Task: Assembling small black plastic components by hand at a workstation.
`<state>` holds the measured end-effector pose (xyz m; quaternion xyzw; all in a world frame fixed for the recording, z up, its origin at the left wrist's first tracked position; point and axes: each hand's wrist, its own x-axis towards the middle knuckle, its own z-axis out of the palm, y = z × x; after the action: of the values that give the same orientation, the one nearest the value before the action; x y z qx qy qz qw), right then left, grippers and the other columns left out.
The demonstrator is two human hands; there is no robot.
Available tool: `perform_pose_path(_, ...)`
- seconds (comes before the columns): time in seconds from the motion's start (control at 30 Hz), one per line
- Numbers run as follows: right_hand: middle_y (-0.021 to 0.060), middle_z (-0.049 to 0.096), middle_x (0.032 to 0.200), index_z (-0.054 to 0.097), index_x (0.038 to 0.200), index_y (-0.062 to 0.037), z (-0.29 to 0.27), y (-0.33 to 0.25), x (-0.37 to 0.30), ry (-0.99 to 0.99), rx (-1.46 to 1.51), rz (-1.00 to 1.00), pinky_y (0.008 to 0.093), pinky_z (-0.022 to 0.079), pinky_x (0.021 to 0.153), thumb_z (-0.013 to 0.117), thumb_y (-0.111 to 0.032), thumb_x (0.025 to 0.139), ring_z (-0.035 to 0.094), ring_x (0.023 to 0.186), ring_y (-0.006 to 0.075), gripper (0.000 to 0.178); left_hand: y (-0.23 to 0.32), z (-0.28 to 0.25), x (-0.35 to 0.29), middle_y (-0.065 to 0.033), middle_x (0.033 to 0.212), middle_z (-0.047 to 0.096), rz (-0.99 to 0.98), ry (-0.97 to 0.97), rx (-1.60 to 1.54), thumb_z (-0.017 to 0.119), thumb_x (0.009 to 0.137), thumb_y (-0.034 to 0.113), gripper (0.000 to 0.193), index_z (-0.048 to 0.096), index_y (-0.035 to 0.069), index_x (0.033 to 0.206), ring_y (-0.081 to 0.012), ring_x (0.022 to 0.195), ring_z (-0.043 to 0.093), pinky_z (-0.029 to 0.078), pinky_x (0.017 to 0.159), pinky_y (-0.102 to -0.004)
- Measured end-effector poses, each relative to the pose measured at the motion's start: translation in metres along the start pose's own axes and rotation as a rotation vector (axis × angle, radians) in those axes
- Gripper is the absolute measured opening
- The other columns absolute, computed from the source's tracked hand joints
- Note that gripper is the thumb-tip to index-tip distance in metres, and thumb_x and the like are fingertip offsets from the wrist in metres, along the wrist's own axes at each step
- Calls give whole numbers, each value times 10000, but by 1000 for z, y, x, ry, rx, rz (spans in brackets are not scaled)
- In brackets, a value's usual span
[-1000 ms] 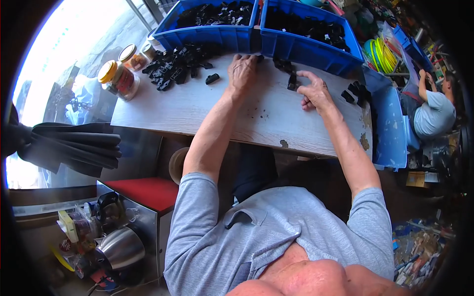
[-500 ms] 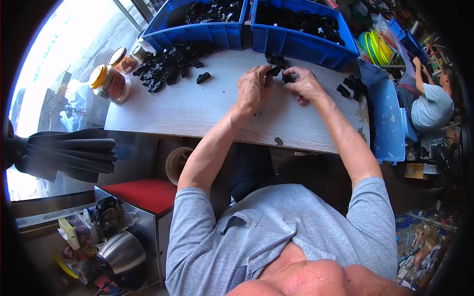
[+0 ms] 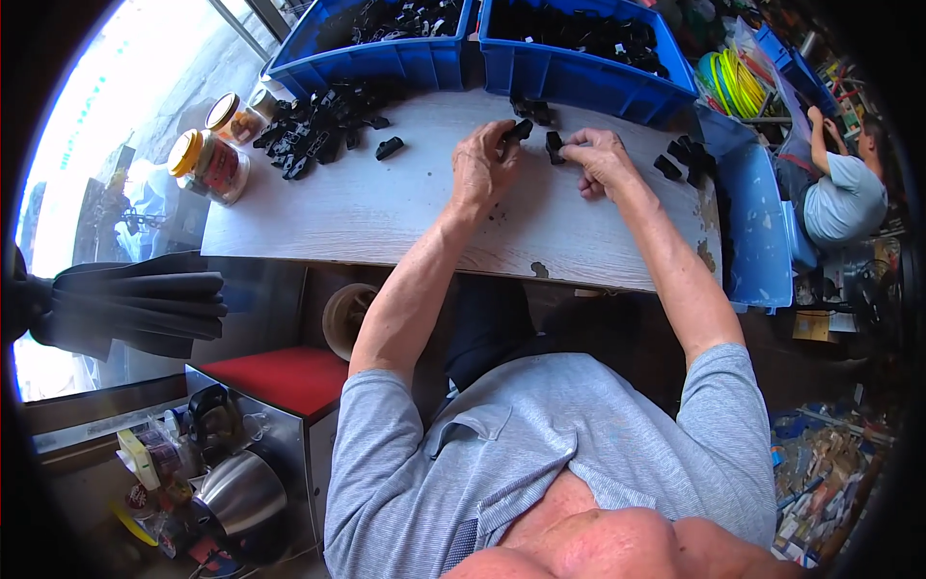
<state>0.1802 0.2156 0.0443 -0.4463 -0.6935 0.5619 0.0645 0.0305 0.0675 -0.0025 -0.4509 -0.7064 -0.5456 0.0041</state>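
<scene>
My left hand (image 3: 484, 162) pinches a small black plastic part (image 3: 520, 130) over the middle of the white table (image 3: 376, 212). Just to its right, my right hand (image 3: 600, 161) has its thumb and forefinger closed on another black part (image 3: 555, 148). A narrow gap separates the two pieces. Beyond the hands, a few loose black parts (image 3: 532, 112) lie near the blue bins. One single black piece (image 3: 389, 148) rests alone to the left, beside a large pile of similar parts (image 3: 309, 135). A smaller cluster of black parts (image 3: 690, 159) lies at the table's right end.
Two blue bins (image 3: 588, 75) filled with black parts stand along the far edge. Jars with lids (image 3: 214, 166) are at the left. A light blue crate (image 3: 757, 227) adjoins the right end. Another person (image 3: 844, 198) sits at the far right.
My hands have drawn slightly apart, the left one shifting a little left with its black part. The right hand's black part now shows more plainly at the fingertips. The view has shifted slightly.
</scene>
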Motion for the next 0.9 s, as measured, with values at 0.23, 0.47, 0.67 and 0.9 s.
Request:
perform_pose_path(0.23, 57, 590, 713, 696, 1138, -68, 37, -6, -24, 16, 63, 77, 317, 517, 406, 715, -332, 928, 610, 485, 170, 338, 4, -4, -6, -172, 992, 773, -170, -38, -96, 700, 911, 137, 284, 724, 10, 1163, -224, 926, 762, 566, 809, -328)
perform_pose_path(0.47, 25, 572, 656, 668, 1194, -91, 36, 0, -39, -121, 129, -7, 313, 528, 409, 734, -211, 896, 615, 471, 163, 327, 12, -13, -22, -163, 1003, 771, -145, 12, -110, 701, 910, 123, 270, 729, 17, 1156, -224, 902, 763, 572, 800, -336)
perform_pose_path(0.67, 67, 641, 700, 628, 1298, -147, 38, -5, -21, 29, 31, -173, 331, 529, 412, 708, -90, 843, 614, 487, 155, 465, 13, -4, -24, -141, 995, 730, 189, 72, 176, 689, 879, 77, 244, 730, 58, 1118, -350, 872, 720, 574, 782, -410)
perform_pose_path(0.9, 57, 610, 649, 643, 1241, -137, 39, -6, -8, -14, -115, -164, 324, 480, 384, 670, -77, 843, 586, 455, 152, 403, 19, -6, -27, -119, 1031, 708, 248, -84, 280, 671, 836, 70, 284, 700, 106, 1116, -341, 956, 672, 559, 811, -447)
